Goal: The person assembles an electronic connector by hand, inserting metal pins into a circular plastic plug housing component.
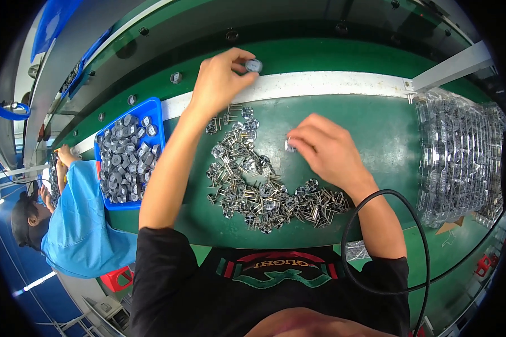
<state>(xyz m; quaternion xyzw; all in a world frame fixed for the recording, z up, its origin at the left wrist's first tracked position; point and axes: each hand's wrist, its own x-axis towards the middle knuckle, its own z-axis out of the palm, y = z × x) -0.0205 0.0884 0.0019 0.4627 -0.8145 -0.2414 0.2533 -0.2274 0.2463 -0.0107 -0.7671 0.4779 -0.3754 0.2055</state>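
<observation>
Over the white rail at the far side, my left hand (222, 78) pinches a grey round cap-like part (253, 65) between thumb and fingers. My right hand (330, 150) is closed above the green worktop, and its fingertips grip a small shiny metal part (290, 145), mostly hidden by the fingers. Between my forearms lies a loose pile of small metal parts with long pins (264, 199). To the left of my left forearm, a blue bin (158, 121) holds many grey round parts like the one in my left hand.
Beyond the white rail (331, 84) runs a green belt (298, 56) with a few small parts on it. Clear plastic trays (458, 163) are stacked at the right. A black cable (427, 253) loops by my right arm. A co-worker in blue (90, 219) works at the left.
</observation>
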